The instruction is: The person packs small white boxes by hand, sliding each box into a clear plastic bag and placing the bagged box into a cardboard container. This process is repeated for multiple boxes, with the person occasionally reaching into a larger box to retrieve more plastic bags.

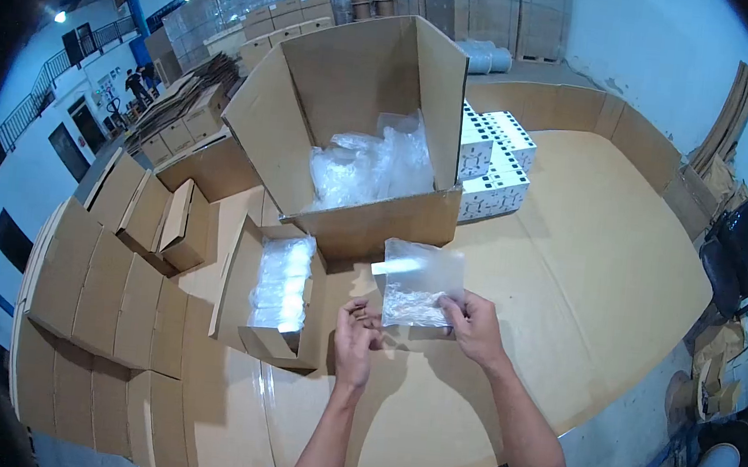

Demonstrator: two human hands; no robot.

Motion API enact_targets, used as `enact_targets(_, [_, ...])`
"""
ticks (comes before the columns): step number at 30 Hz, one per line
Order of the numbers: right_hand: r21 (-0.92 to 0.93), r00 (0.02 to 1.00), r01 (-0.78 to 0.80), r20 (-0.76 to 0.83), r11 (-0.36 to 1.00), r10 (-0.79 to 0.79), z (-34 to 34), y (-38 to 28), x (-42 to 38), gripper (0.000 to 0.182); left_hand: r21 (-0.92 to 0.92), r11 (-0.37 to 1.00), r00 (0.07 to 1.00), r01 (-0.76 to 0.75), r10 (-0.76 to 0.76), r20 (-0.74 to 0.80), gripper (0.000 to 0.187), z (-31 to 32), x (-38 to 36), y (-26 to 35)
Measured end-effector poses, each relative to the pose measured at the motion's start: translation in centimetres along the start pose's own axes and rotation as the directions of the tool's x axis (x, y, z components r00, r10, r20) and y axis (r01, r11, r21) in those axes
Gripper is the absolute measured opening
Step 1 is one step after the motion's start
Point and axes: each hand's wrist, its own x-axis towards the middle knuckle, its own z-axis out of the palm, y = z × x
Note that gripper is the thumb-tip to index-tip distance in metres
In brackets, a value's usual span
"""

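My right hand (474,326) pinches the right edge of a clear plastic bag (423,284) with small shiny pieces in its lower part. Just left of the bag is my left hand (354,338), its fingers curled loosely and apart, holding nothing. A small open carton (234,285) stands to the left of that hand, with a row of clear plastic packs (282,282) inside. Behind both hands a large open carton (375,225) holds a heap of clear plastic bags (366,166).
Stacked brown cartons (101,299) line the table's left side. White patterned boxes (495,191) stand behind the large carton, to its right. A cardboard rim edges the table (603,254). A black chair (737,256) is at the far right. People (140,84) are in the distance.
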Motion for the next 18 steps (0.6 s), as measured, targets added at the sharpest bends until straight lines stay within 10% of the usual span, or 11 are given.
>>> enact_targets(3, [0.152, 0.992, -0.106, 0.088, 0.983, 0.094, 1.4, 0.0, -0.8, 0.019, 0.048, 0.984, 0.984, -0.173, 0.171, 0.04, 0.045, 0.0, -0.5, 0.0])
enact_targets(10, [-0.157, 0.896, -0.098, 0.416, 0.983, 0.156, 1.8, 0.2, -1.2, 0.018, 0.244, 0.97, 0.978, 0.021, 0.031, -0.208, 0.027, -0.2, -0.3, -0.4])
enact_targets(14, [-0.26, 0.959, 0.006, 0.275, 0.966, 0.068, 2.2, 0.1, -1.1, 0.024, 0.526, 0.839, 0.934, -0.139, 0.288, -0.212, 0.026, 0.9, -1.0, 0.1])
enact_targets(16, [0.212, 0.993, -0.058, 0.113, 0.975, 0.035, 3.0, 0.7, -0.9, 0.026, 0.572, 0.809, 0.939, -0.136, 0.289, -0.185, 0.027, 1.5, -1.3, 0.4])
enact_targets(18, [0.22, 0.999, -0.045, 0.021, 0.974, 0.042, 3.2, 1.6, -0.7, 0.026, 0.676, 0.694, 0.932, -0.247, 0.362, -0.031, 0.031, 1.7, -1.5, 0.2])
